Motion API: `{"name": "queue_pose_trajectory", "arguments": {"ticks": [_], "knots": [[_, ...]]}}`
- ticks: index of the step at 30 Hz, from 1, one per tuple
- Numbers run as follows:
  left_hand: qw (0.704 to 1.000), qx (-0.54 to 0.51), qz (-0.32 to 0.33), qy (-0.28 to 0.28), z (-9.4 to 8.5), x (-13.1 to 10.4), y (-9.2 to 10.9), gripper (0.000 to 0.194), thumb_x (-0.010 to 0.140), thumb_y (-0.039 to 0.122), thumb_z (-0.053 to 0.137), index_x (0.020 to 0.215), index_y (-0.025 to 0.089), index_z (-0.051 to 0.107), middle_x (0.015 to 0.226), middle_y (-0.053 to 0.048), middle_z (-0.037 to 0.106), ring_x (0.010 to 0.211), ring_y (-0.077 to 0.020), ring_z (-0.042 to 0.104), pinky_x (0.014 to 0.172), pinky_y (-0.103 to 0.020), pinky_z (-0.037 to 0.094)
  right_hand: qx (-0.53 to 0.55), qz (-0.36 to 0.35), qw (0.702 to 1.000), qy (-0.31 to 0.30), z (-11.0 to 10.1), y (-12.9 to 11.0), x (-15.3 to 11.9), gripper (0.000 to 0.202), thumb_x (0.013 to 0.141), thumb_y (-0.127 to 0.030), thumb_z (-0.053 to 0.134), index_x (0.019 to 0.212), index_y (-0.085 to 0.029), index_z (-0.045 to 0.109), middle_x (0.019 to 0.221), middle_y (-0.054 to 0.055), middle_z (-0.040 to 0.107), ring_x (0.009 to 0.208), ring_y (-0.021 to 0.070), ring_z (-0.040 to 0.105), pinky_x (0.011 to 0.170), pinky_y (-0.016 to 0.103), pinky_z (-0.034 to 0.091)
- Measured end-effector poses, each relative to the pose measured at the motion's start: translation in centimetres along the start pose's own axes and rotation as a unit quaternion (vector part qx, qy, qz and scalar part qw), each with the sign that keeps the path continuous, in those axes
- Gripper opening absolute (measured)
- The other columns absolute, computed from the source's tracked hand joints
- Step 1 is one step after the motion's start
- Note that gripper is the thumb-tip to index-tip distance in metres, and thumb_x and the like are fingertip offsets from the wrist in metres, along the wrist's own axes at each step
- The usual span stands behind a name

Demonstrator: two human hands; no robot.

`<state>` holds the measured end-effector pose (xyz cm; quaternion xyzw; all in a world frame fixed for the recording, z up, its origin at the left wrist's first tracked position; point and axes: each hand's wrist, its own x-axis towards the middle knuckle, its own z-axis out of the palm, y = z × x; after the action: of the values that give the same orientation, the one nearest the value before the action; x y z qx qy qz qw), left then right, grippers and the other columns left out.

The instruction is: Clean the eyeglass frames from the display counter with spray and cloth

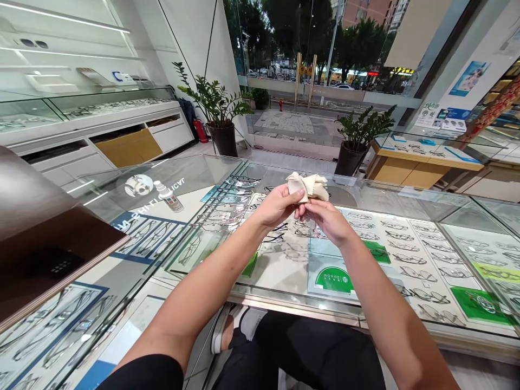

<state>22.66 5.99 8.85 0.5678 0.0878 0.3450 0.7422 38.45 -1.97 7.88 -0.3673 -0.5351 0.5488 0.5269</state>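
Note:
My left hand (282,205) is closed on a cream cleaning cloth (309,185), thumb on top and the cloth bunched above the fingers. Just below the cloth, my right hand (330,219) has its fingers pressed together, the tips close to those of the left. Something small and clear seems to show between the hands, but the cloth and fingers hide what it is. Both hands are raised over a glass display counter (296,302) with rows of eyeglasses (400,235) inside.
A white spray bottle (168,196) stands on the glass to the left. A dark brown panel (52,238) juts in at the left edge. Beyond the counter are two potted plants (221,116) (357,135), a red fire extinguisher (200,131) and glass doors (304,81).

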Motion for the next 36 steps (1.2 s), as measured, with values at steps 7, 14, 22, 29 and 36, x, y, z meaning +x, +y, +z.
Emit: {"name": "queue_pose_trajectory", "arguments": {"ticks": [7, 14, 22, 29, 36], "knots": [[0.998, 0.017, 0.027, 0.059, 0.5, 0.2, -0.7, 0.054, 0.082, 0.065, 0.083, 0.078, 0.015, 0.061, 0.051, 0.0, 0.061, 0.044, -0.0118, 0.054, 0.05, -0.026, 0.044, -0.052, -0.021, 0.998, 0.008, 0.1, 0.5, 0.5, 0.032, 0.095, -0.047, 0.065, 0.08, -0.021, 0.074, 0.088, 0.004, 0.07, 0.089, 0.0193, 0.058, 0.09, 0.034, 0.042], [0.999, 0.002, 0.007, 0.034, 0.1, 0.4, -0.5, 0.062, 0.088, 0.073, 0.072, 0.068, 0.015, 0.061, 0.052, -0.002, 0.058, 0.048, -0.0117, 0.052, 0.057, -0.027, 0.047, -0.056, -0.024, 0.998, 0.029, -0.1, 0.6, 0.5, 0.033, 0.094, -0.049, 0.067, 0.081, -0.021, 0.076, 0.09, 0.005, 0.072, 0.092, 0.0212, 0.06, 0.094, 0.036, 0.042], [0.998, 0.011, 0.038, 0.052, -0.2, 0.3, -0.5, 0.041, 0.079, 0.046, 0.092, 0.089, 0.014, 0.07, 0.066, -0.001, 0.066, 0.057, -0.0134, 0.059, 0.064, -0.029, 0.051, -0.069, -0.024, 0.995, 0.075, -0.4, 0.5, 0.5, 0.026, 0.089, -0.045, 0.069, 0.082, -0.022, 0.08, 0.093, 0.005, 0.074, 0.09, 0.0205, 0.058, 0.094, 0.037, 0.041], [0.992, 0.062, 0.052, 0.094, -0.2, 0.4, -1.5, 0.062, 0.094, 0.072, 0.064, 0.069, 0.016, 0.062, 0.049, 0.0, 0.053, 0.05, -0.0139, 0.055, 0.057, -0.028, 0.047, -0.081, -0.001, 0.995, 0.058, 0.4, 0.6, 0.6, 0.033, 0.088, -0.051, 0.07, 0.08, -0.021, 0.079, 0.091, 0.006, 0.074, 0.09, 0.0208, 0.057, 0.091, 0.036, 0.041], [0.997, 0.038, 0.041, 0.061, -0.4, 0.5, -0.5, 0.048, 0.076, 0.053, 0.092, 0.091, 0.014, 0.067, 0.068, 0.0, 0.065, 0.064, -0.0131, 0.058, 0.069, -0.028, 0.05, -0.038, -0.023, 0.996, 0.077, -0.6, 1.2, 0.7, 0.027, 0.091, -0.046, 0.068, 0.082, -0.022, 0.078, 0.093, 0.004, 0.073, 0.091, 0.0198, 0.058, 0.091, 0.035, 0.042]]}}
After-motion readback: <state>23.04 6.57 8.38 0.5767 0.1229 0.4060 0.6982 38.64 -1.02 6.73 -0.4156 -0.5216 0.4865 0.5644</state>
